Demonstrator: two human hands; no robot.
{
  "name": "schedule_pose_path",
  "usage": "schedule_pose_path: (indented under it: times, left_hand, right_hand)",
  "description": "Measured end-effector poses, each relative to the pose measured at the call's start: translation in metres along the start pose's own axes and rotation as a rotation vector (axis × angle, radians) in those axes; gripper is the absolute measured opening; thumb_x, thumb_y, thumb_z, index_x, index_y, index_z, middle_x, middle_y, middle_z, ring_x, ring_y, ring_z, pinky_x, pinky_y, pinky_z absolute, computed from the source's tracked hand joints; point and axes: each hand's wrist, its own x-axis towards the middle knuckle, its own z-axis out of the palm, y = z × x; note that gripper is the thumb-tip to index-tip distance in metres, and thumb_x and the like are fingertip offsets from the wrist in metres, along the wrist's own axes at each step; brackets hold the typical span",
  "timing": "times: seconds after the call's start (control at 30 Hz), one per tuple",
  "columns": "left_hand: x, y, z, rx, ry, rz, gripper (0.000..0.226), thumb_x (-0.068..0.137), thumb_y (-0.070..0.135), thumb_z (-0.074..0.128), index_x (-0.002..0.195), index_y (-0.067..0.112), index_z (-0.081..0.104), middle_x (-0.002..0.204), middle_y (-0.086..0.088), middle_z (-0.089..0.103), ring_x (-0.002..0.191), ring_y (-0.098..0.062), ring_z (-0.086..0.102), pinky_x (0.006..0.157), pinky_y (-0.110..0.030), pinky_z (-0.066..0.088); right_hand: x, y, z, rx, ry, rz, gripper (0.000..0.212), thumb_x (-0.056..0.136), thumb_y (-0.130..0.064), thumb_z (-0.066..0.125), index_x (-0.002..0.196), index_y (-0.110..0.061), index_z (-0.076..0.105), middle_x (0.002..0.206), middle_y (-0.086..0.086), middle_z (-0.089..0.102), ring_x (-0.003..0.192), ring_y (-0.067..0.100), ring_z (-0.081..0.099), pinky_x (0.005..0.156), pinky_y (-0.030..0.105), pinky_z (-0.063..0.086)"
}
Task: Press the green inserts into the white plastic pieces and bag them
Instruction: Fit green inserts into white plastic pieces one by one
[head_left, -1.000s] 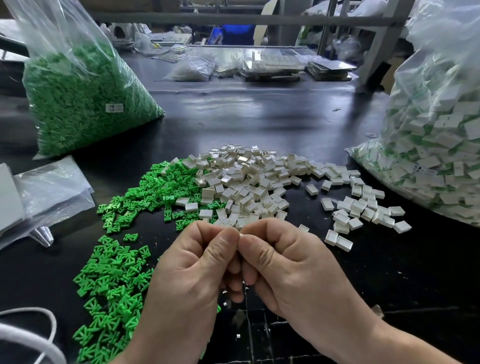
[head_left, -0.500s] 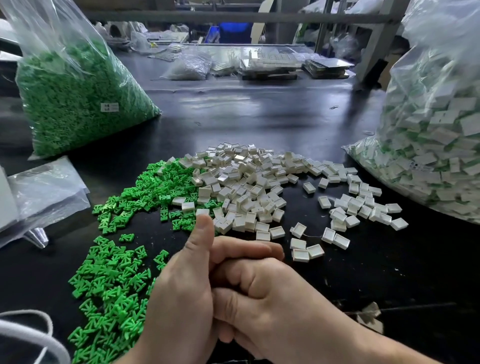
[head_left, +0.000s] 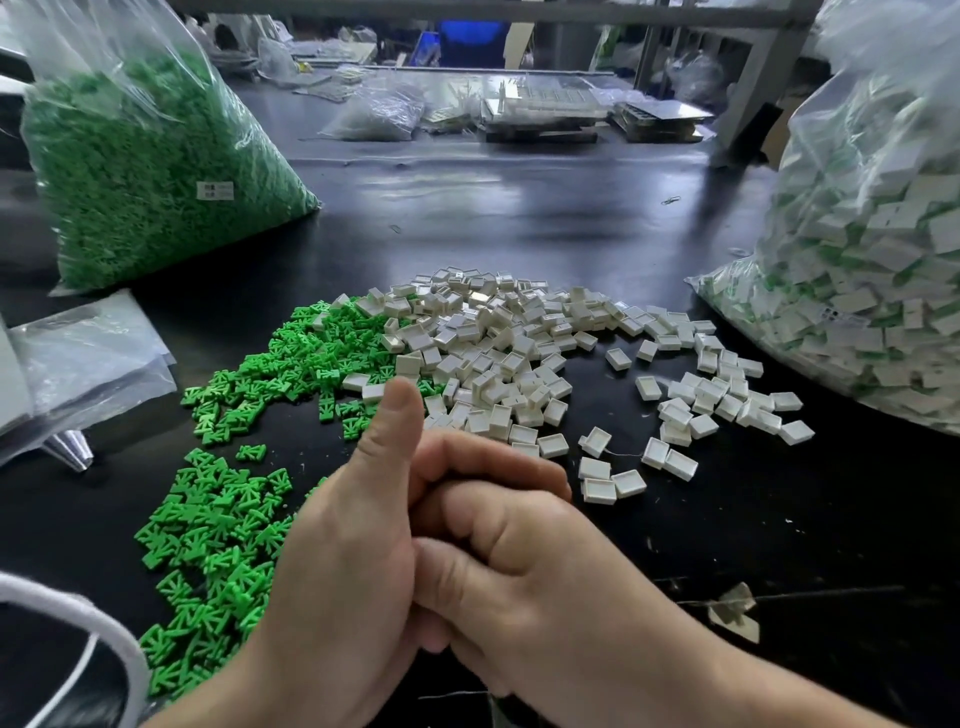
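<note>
At lower centre our left hand (head_left: 358, 525) and right hand (head_left: 524, 571) clasp together, fingers (head_left: 488, 462) curled; we cannot tell what they hold.

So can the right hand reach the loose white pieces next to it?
Probably yes: the white pieces lie just beyond the right hand, nothing between, though the left hand wraps its fingers.
</note>
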Motion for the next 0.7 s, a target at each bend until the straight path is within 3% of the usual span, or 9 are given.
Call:
schedule_pose_path:
  times: [0.1,0.17,0.27,0.37,0.47,0.53,0.6,0.67,0.7]
  left_hand:
    - [0.005,-0.002,-0.009,0.211,0.027,0.111,0.03,0.095,0.037,0.05,0.088,0.019,0.072,0.086,-0.007,0.074,0.078,-0.017,0.071,0.066,-0.026,0.06]
    - [0.008,-0.003,-0.02,0.347,0.085,0.178,0.022,0.086,0.038,0.06,0.1,0.026,0.073,0.094,-0.004,0.075,0.09,-0.018,0.072,0.072,-0.024,0.059]
    - [0.011,0.0,-0.035,0.579,0.198,0.191,0.018,0.084,0.048,0.067,0.101,0.041,0.07,0.091,0.007,0.076,0.085,-0.011,0.073,0.069,-0.023,0.059]
    - [0.012,0.004,-0.043,0.803,0.276,0.175,0.025,0.078,0.056,0.062,0.101,0.049,0.065,0.075,0.01,0.071,0.065,-0.005,0.069,0.054,-0.016,0.053]
    - [0.009,0.004,-0.044,1.108,0.225,0.147,0.022,0.078,0.061,0.058,0.096,0.051,0.062,0.069,0.014,0.066,0.054,-0.004,0.061,0.042,-0.012,0.044]
    - [0.007,0.003,-0.042,1.379,0.167,0.133,0.027,0.076,0.065,0.052,0.095,0.047,0.061,0.065,0.021,0.06,0.058,0.001,0.057,0.051,-0.015,0.046]
    - [0.007,0.001,-0.042,1.539,0.132,0.121,0.034,0.076,0.068,0.045,0.098,0.046,0.059,0.079,0.032,0.054,0.072,0.005,0.054,0.065,-0.022,0.048]
    - [0.007,0.001,-0.042,1.618,0.118,0.092,0.036,0.077,0.07,0.042,0.1,0.046,0.056,0.088,0.031,0.053,0.079,0.002,0.054,0.07,-0.025,0.047]
    - [0.006,0.002,-0.043,1.66,0.115,0.077,0.036,0.078,0.071,0.041,0.102,0.047,0.053,0.091,0.03,0.053,0.08,0.002,0.053,0.07,-0.026,0.047]
  right_hand:
    - [0.004,0.0,-0.013,0.247,-0.026,0.086,0.02,0.091,-0.022,0.065,0.071,-0.028,0.065,0.057,-0.005,0.058,0.037,0.002,0.045,0.033,0.015,0.032]
    - [0.007,0.005,-0.032,0.502,-0.016,0.112,0.007,0.082,-0.018,0.066,0.076,-0.02,0.064,0.059,0.002,0.056,0.033,0.006,0.04,0.032,0.013,0.028]
    - [0.009,0.012,-0.065,0.789,0.034,0.001,0.015,0.068,-0.013,0.068,0.079,-0.014,0.057,0.072,0.008,0.06,0.041,0.011,0.049,0.032,0.015,0.035]
    - [0.013,0.011,-0.087,0.815,0.144,-0.053,0.023,0.063,-0.021,0.08,0.079,-0.014,0.064,0.081,0.008,0.062,0.05,0.013,0.05,0.033,0.016,0.039]
    - [0.014,0.009,-0.1,0.498,0.318,0.039,0.005,0.074,-0.018,0.075,0.076,-0.016,0.07,0.07,0.003,0.059,0.046,0.012,0.046,0.032,0.017,0.032]
    - [0.01,0.008,-0.103,-0.111,0.406,0.079,0.009,0.088,-0.021,0.07,0.08,-0.022,0.074,0.061,-0.009,0.062,0.045,0.007,0.05,0.034,0.017,0.035]
    - [0.006,0.008,-0.099,-0.661,0.368,0.077,0.014,0.088,-0.041,0.071,0.082,-0.029,0.073,0.067,-0.025,0.065,0.058,-0.004,0.061,0.046,0.007,0.041]
    - [0.002,0.008,-0.088,-0.852,0.245,0.142,0.028,0.081,-0.062,0.068,0.08,-0.034,0.067,0.075,-0.031,0.064,0.065,-0.009,0.06,0.051,0.008,0.043]
    - [0.003,0.009,-0.082,-0.925,0.207,0.182,0.035,0.078,-0.069,0.065,0.08,-0.034,0.064,0.073,-0.022,0.065,0.064,-0.004,0.06,0.05,0.012,0.044]
